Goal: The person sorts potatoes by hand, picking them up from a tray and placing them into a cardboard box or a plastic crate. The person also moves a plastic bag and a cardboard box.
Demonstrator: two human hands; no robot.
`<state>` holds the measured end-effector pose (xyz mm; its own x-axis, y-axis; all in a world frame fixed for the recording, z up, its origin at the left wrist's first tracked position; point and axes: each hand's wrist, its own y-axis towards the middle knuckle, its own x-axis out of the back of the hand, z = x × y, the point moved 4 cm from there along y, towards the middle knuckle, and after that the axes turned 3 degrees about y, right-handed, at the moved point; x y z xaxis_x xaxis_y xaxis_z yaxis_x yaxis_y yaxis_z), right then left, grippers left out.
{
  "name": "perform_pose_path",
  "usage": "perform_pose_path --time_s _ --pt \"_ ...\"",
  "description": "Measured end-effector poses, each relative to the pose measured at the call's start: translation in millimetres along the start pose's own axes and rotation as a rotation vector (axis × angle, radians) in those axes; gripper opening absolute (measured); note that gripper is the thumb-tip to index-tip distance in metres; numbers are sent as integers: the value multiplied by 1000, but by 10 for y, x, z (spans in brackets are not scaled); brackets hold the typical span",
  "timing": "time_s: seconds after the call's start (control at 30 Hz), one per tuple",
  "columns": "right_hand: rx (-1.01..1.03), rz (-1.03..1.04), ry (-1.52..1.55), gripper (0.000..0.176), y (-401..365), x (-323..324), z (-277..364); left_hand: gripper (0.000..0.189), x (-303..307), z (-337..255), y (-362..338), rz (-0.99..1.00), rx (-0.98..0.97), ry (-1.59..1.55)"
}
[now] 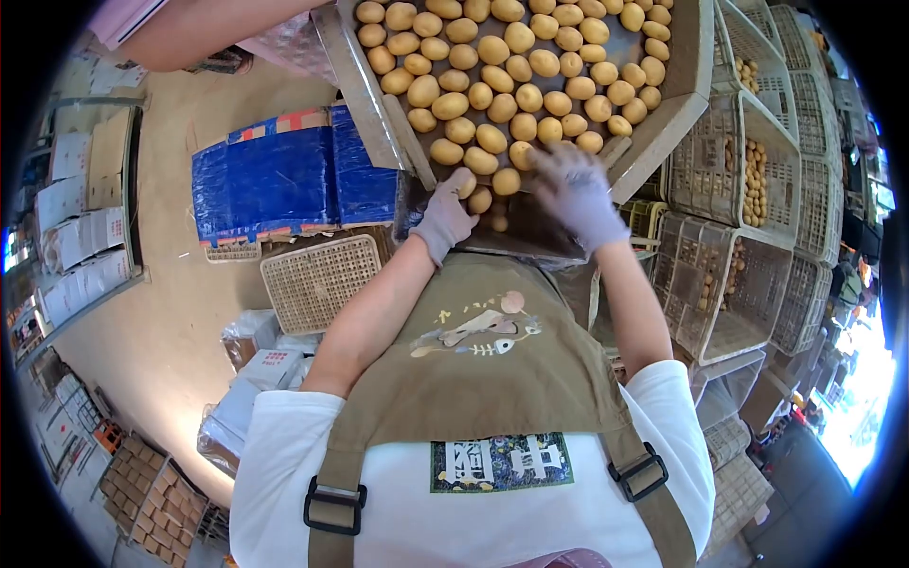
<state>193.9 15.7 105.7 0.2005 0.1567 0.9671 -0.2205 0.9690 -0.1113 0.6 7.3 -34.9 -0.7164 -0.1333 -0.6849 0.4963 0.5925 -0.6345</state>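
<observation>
Many round yellow potatoes lie spread over a sorting tray with wooden side boards. At the tray's lower left corner, my left hand, in a pale glove, has its fingers curled against a potato. My right hand, also gloved, is at the lower right of the tray opening, blurred by motion, beside the potatoes; its fingers are too smeared to read. Between the hands, a few potatoes sit at the chute above a dark opening.
Stacked plastic crates, some holding potatoes, stand at the right. A blue wrapped box and an upturned-looking beige crate are at the left. Another person's arm reaches in at the top left.
</observation>
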Motion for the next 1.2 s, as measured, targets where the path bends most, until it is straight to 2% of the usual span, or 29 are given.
perform_pose_path --time_s 0.03,0.07,0.1,0.2,0.23,0.27,0.33,0.37,0.4,0.47,0.5,0.53,0.57,0.7,0.8,0.87,0.93,1.0,1.03,1.07,1.13,1.17,1.2 --pt "-141 -20 105 49 205 -12 -240 49 4 5 -6 15 -63 115" --pt "-281 -39 211 51 367 71 -331 44 -53 -16 -17 -45 -63 88" --pt "-328 -250 202 55 411 219 -308 39 -110 -37 -30 -104 -65 62" --pt "-299 77 -83 59 429 -108 -7 55 -133 -40 -24 -122 24 -10" --pt "-198 93 9 61 338 -241 -50 74 -17 29 45 -36 93 -163" --pt "-114 189 -57 65 265 -179 -46 83 -236 -149 -140 -101 126 -253" --pt "-10 161 49 60 252 -112 -182 78 -168 -95 -104 -195 110 -158" --pt "-118 138 309 55 360 -88 -275 76 -163 -53 -74 -209 109 -223" --pt "-275 38 417 52 371 -33 -366 74 -177 -17 -26 -220 108 -285" --pt "-236 75 -64 57 341 -22 -227 69 -213 -4 -1 -192 103 -336" --pt "-200 142 -69 65 240 -245 -244 66 -210 -26 -23 -157 102 -322" --pt "-207 259 -70 71 242 -208 -215 63 -198 -45 -23 -119 100 -306" --pt "-203 261 -36 71 250 -210 -251 53 -167 -21 -20 -121 96 -344" --pt "-192 253 -61 66 250 -158 -214 45 -187 -37 -29 -69 105 -410" --pt "-198 246 158 59 312 -184 -371 42 -107 -7 -2 -44 143 -347" --pt "-369 52 593 52 490 -30 -626 42 132 82 111 -76 30 250" --pt "-423 -71 434 64 641 47 -511 43 194 170 184 -67 -59 362" --pt "-443 20 74 70 743 -147 -221 45 -168 4 61 -11 -120 7" --pt "-299 -10 31 78 634 -340 -128 50 -233 -57 -12 -40 13 -22" --pt "-231 77 -47 78 550 -329 -15 58 -268 -103 -30 -55 59 -134" --pt "-166 230 -24 77 266 -379 45 73 -236 -134 -1 -81 129 -387" --pt "-150 217 -9 75 165 -388 29 82 -278 -150 -25 -90 110 -364" --pt "-142 241 53 74 130 -397 2 81 -290 -155 -8 -58 119 -369"
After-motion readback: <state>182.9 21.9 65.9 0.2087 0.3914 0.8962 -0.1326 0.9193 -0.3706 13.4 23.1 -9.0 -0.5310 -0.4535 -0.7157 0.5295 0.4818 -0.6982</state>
